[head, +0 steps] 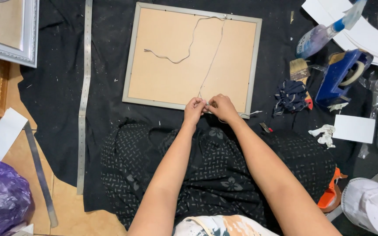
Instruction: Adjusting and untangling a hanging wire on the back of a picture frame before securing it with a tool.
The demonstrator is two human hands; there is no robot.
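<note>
- A picture frame [192, 57] lies face down on a black cloth [62, 87], its pale tan backing board turned up and bordered by a narrow grey-silver moulding.
- A thin pale cord [211, 61] runs down the backing from a small fixing near the middle of the far edge to the near edge; a second length curls loosely to the left across the board and ends in a free tip.
- The left hand [194, 110] and the right hand [222, 108] meet at the near edge of the frame, right of its middle, just where the cord comes down.
- Both hands have their fingers curled in and pinched together on the cord's lower end; the fingertips of the two hands are nearly touching, and the exact grip is hidden under the knuckles.
- The person sits on the floor, with dark patterned trousers showing between the forearms.
- A long metal ruler [84, 87] lies on the cloth, well to the left of the frame.
- To the right of the frame are a flat paintbrush [299, 69], a crumpled dark rag [290, 96], a blue tape dispenser [341, 78] and a spray bottle [324, 35].
- White sheets of card [364, 35] lie at the far right, and a smaller white card [354, 128] lies nearer.
- A silver ornate frame [18, 30] sits at the upper left, and a purple plastic bag [1, 196] at the lower left.
</note>
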